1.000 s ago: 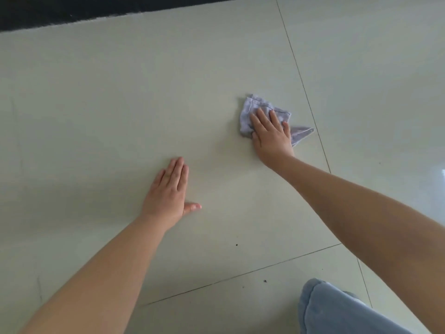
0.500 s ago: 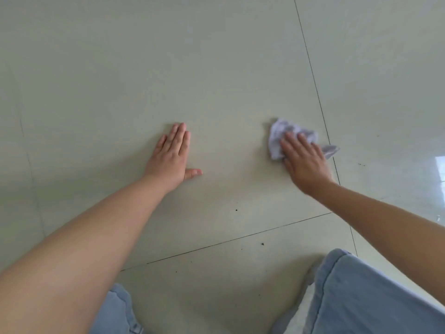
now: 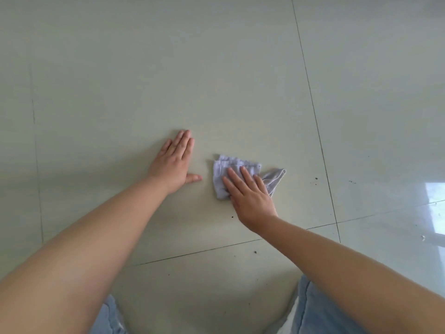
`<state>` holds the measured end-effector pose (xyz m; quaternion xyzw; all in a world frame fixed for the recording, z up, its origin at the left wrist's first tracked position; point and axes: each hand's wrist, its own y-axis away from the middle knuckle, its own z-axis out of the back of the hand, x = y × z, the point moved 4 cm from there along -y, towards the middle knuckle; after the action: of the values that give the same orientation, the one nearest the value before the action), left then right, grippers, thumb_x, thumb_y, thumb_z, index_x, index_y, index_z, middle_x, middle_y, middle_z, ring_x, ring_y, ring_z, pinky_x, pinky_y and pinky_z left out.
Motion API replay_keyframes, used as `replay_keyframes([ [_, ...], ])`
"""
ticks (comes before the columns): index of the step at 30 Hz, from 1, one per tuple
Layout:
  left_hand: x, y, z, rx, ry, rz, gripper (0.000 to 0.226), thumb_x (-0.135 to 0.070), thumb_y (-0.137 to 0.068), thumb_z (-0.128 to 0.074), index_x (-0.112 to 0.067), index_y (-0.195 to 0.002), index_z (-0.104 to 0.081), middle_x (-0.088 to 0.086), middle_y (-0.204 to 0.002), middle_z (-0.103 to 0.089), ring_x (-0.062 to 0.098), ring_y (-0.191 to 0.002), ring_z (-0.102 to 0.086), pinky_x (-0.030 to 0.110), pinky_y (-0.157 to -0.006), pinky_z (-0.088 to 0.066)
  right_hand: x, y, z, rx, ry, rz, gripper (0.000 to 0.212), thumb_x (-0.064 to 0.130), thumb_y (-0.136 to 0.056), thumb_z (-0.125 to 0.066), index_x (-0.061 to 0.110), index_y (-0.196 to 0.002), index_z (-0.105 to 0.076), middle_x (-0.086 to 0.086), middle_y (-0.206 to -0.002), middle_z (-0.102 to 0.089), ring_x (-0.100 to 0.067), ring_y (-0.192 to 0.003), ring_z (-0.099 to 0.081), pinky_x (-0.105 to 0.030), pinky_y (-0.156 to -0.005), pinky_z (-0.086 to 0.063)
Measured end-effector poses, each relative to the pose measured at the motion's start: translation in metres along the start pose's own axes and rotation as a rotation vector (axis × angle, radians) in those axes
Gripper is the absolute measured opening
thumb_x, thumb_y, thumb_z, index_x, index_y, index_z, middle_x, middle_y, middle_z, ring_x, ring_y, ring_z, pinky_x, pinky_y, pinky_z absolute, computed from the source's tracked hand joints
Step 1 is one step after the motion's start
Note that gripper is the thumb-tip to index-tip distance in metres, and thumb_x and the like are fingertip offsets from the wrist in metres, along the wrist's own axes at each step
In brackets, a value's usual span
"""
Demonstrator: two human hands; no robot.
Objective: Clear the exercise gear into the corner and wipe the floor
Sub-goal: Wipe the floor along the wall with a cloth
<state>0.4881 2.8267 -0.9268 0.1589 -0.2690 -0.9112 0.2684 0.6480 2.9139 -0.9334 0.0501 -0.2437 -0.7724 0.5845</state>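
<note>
Item: floor-wiping, in progress. Cloth (image 3: 231,173) (pale lilac, folded, one corner trailing right) lies on the tiled floor (image 3: 144,80) under the right hand (image 3: 250,196), fingers straight and pressing it flat. A second ago it sat further out and to the right; it has since been drawn inward, now just beside the left hand (image 3: 173,162), which stays spread flat as a brace. Judged: one wiping stroke done, more floor remaining. Dark specks (image 3: 316,178) lie unwiped near the tile joint. Exercise gear and corner: out of view. Denim knees (image 3: 320,317) cut off at the bottom edge.
</note>
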Motion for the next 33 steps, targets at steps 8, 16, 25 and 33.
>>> replay_keyframes([
  [8,0.000,-0.001,-0.003,-0.093,0.108,-0.028,0.094,-0.046,-0.085,-0.057,0.004,-0.147,-0.008,0.019,-0.157,0.002,0.029,-0.148,0.001,0.038,-0.120,-0.002,-0.140,0.010,0.034,0.066,0.131,-0.069,0.057,0.040,-0.101,-0.008,0.014,-0.137,-0.044,-0.010,-0.141,-0.050,-0.036,-0.131,-0.045,-0.047,-0.105,-0.040],
  [16,0.000,-0.005,-0.005,-0.067,0.075,-0.011,0.095,-0.051,-0.087,-0.051,0.001,-0.148,0.001,0.015,-0.158,0.011,0.025,-0.148,0.009,0.034,-0.119,0.003,-0.085,-0.061,0.059,-0.050,-0.174,-0.460,0.050,0.017,-0.100,-0.030,0.017,-0.149,-0.018,-0.001,-0.160,-0.006,-0.026,-0.147,-0.004,-0.039,-0.115,-0.014],
  [25,-0.002,-0.004,-0.003,-0.050,0.076,-0.015,0.096,-0.049,-0.085,-0.053,0.002,-0.148,-0.002,0.016,-0.158,0.008,0.025,-0.148,0.006,0.036,-0.119,0.000,-0.016,0.009,-0.007,-0.026,0.094,0.339,0.046,0.021,-0.077,-0.038,0.030,-0.109,-0.070,0.013,-0.119,-0.067,-0.016,-0.111,-0.063,-0.028,-0.082,-0.047],
  [33,-0.005,-0.011,0.007,-0.086,-0.012,-0.016,0.087,-0.031,-0.053,-0.089,0.019,-0.116,-0.056,0.034,-0.125,-0.055,0.048,-0.115,-0.056,0.058,-0.088,-0.047,-0.135,-0.048,0.061,-0.119,-0.131,-0.372,0.045,0.021,-0.100,-0.034,0.025,-0.145,-0.030,0.011,-0.156,-0.019,-0.016,-0.145,-0.014,-0.035,-0.112,-0.023],
])
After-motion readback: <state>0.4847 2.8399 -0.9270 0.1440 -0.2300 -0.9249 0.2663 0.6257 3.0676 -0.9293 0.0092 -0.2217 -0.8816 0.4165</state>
